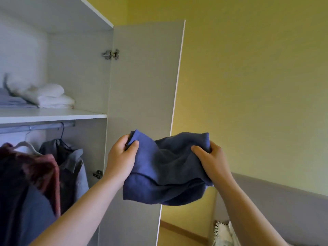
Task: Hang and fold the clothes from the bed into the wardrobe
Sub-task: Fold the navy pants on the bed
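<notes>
Both bare forearms reach up and forward, held level. The left hand [122,158] and right hand [212,161] each grip one end of the blue garment [165,171] — thumbs on top, fingers curled round its edges.

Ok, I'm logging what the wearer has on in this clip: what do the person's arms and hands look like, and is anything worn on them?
Both arms are bare as far as the frame shows. No sleeve covers the left forearm or the right forearm. The left hand and right hand are ungloved, with no watch, bracelet or ring visible.
</notes>
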Tool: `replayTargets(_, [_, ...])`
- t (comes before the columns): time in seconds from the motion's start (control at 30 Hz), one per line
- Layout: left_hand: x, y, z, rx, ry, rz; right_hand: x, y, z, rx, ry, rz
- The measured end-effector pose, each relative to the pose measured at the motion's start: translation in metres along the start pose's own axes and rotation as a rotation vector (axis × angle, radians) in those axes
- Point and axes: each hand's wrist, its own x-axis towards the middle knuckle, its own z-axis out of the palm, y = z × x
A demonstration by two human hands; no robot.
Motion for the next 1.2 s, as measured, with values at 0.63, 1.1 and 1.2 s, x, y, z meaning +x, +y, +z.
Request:
replayTargets(0.63, [0.155,-0.056,-0.105,0.244,0.494,0.079,0.182,-0.01,0.248,0.358,-0.458,-0.176])
replayTargets(1.1, [0.209,-0.048,-0.207,0.581,0.69,0.164,0.223,-0.074,0.399,0.703,-0.657,-0.319])
replayTargets(1.2, [0.229,-0.036,-0.232,0.562,0.683,0.202,0.228,-0.096,0.427,0.75,-0.654,-0.325])
